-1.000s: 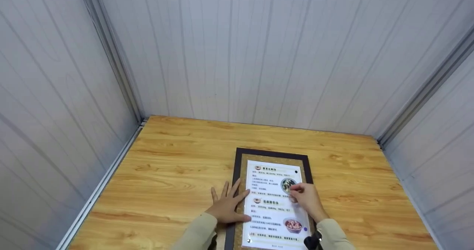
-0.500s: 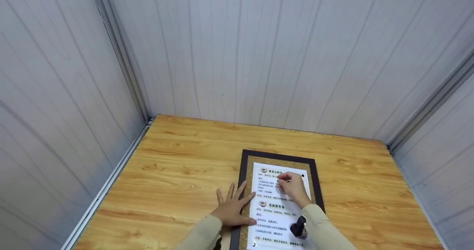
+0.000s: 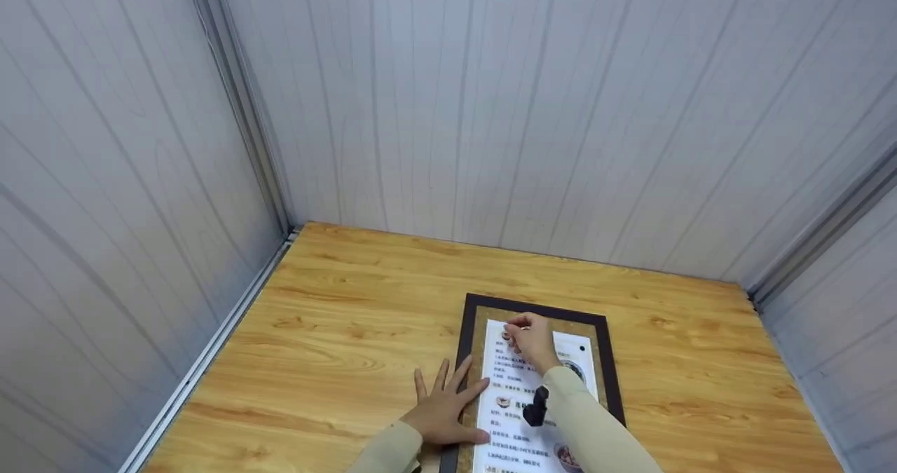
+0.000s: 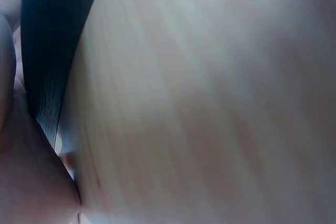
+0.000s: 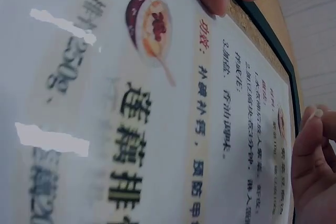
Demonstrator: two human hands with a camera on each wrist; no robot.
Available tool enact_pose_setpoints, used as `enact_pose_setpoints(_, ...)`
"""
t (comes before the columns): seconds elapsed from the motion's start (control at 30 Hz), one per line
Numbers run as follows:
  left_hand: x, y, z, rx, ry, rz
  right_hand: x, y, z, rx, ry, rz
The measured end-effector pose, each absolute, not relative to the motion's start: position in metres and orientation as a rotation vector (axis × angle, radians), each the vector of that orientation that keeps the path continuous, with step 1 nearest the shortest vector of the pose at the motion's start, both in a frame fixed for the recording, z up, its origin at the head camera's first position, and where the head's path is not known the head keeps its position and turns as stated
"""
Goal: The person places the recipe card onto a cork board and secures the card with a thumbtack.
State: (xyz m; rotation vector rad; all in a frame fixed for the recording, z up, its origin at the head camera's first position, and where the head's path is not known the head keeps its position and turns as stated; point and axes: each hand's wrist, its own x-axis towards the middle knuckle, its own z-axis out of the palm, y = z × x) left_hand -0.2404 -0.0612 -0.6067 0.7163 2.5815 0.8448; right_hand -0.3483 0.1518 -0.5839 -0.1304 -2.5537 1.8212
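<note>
A white printed recipe sheet (image 3: 515, 431) with a glossy surface lies on a dark-framed corkboard (image 3: 612, 382). My right hand (image 3: 534, 340) is over the sheet's upper left corner, thumb and forefinger pinched together. Between those fingertips, a small pale pushpin (image 5: 318, 113) shows in the right wrist view. At the sheet's upper right corner sits a black pushpin (image 3: 582, 348). My left hand (image 3: 443, 411) rests spread across the board's left edge, thumb and forefinger reaching onto the sheet. In the left wrist view, the dark frame (image 4: 58, 35) runs beside that hand.
The board lies on a wood-grain table (image 3: 336, 340). Pale panel walls (image 3: 434, 108) enclose the table at the back and both sides. A dark wrist camera (image 3: 536, 406) on the right wrist overlaps the sheet in the head view.
My right hand has moved left and away from me, from the sheet's right side to its upper left corner, still pinching. The left hand stays on the board. The head view has shifted slightly.
</note>
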Motion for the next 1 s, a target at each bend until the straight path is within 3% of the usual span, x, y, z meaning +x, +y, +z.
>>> enact_pose_setpoints(0.37, -0.239, -0.060, -0.610, 0.704, 2.569, 0.849, -0.357, 0.144, -0.597, -0.134, -2.652, 1.740)
enact_pose_setpoints(1.0, -0.239, -0.060, -0.607, 0.721, 2.583, 0.852, -0.366, 0.143, -0.577, -0.281, -2.683, 1.879)
